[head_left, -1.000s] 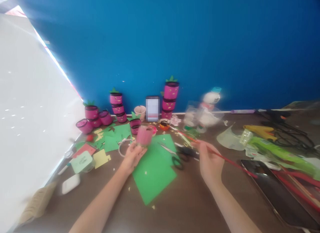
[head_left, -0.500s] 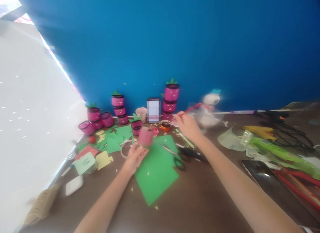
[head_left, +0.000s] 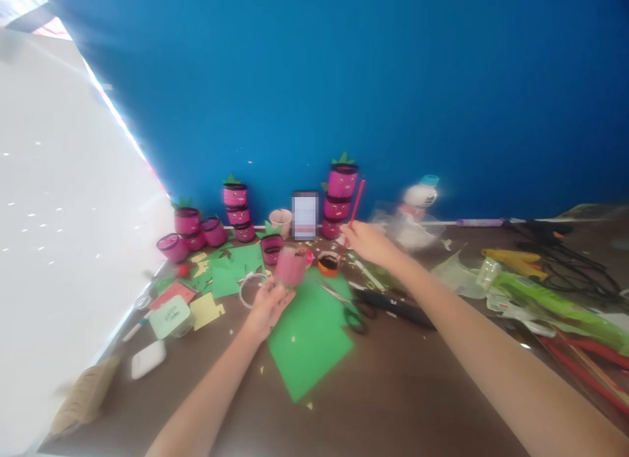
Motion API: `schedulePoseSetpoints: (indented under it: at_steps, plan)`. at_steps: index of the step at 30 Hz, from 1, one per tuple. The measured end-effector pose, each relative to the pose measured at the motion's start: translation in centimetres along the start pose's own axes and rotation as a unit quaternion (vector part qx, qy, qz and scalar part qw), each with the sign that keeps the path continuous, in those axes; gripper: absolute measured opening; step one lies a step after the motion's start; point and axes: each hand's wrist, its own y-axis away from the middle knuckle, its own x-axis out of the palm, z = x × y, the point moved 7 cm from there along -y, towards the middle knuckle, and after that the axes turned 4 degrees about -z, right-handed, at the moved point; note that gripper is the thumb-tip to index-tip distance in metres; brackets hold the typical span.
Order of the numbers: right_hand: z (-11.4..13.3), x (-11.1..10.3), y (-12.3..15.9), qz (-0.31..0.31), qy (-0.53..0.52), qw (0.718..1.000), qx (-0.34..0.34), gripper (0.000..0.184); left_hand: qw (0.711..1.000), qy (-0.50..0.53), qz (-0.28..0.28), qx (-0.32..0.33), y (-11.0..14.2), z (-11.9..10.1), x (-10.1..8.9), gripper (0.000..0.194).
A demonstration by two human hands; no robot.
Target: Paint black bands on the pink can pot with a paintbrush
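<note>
Tipping the orange pot (head_left: 328, 272) seems the likeliest mishap: the red brush (head_left: 358, 198) is pinched in the narrow grip of the right hand (head_left: 366, 241), its lower end close beside the rim, and a sideways knock could spill the dark contents (head_left: 327, 261) onto the worktop (head_left: 368, 404) or the green paper (head_left: 309, 352). Whether the brush tip touches the pot cannot be told. Above that paper, the pink cup (head_left: 289, 266) is held low by the fingers of the left hand (head_left: 268, 306), so it could be dropped if the hold is loosened. Compared with half a second earlier, the brush is held far more upright, and the pot is shifted toward the paper; the cup is kept almost in place.
</note>
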Motion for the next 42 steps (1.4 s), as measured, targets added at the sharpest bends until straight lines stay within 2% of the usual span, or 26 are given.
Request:
schedulePoseSetpoints:
  at_steps: [7, 9, 12, 17, 19, 22, 25, 27, 37, 42]
  plan:
    - [0.5, -0.9, 3.8, -0.011, -0.083, 0.996, -0.02, 0.039, 1.0, 0.0, -0.002, -0.005, -0.1, 0.0, -0.2, 0.046]
    - [0.5, -0.5, 4.9, -0.008, -0.152, 0.988, -0.024, 0.036, 1.0, -0.003, -0.004, -0.004, -0.1, 0.1, -0.2, 0.046]
    - [0.3, 0.5, 6.4, 0.016, -0.25, 0.968, 0.013, 0.03, 1.0, -0.005, -0.004, 0.003, -0.2, 0.0, -0.3, 0.045]
    - [0.4, 1.3, 8.8, 0.013, -0.304, 0.952, 0.023, 0.028, 1.0, -0.005, 0.004, 0.007, 0.0, -0.2, 0.0, 0.046]
    - [0.0, 1.6, 9.8, -0.002, -0.326, 0.945, 0.016, 0.03, 1.0, -0.008, 0.006, 0.003, 0.2, -0.3, 0.2, 0.048]
    - [-1.3, 1.7, 11.1, -0.073, -0.359, 0.93, 0.001, 0.033, 1.0, -0.011, 0.004, -0.002, 0.3, -0.4, 0.4, 0.05]
    - [-2.6, 2.0, 12.1, -0.135, -0.374, 0.918, 0.005, 0.037, 1.0, -0.013, -0.007, -0.005, 0.3, -0.3, 0.3, 0.051]
    - [-3.0, 2.4, 12.5, -0.149, -0.375, 0.915, 0.007, 0.037, 1.0, -0.018, -0.01, -0.006, 0.3, -0.2, 0.2, 0.05]
    - [-2.8, 4.3, 13.1, -0.107, -0.316, 0.942, -0.04, 0.029, 1.0, -0.02, -0.003, -0.005, 0.3, -0.2, 0.1, 0.049]
    - [-2.8, 3.7, 13.7, -0.157, -0.302, 0.939, -0.058, 0.026, 1.0, -0.029, -0.004, -0.005, 0.4, -0.2, 0.3, 0.049]
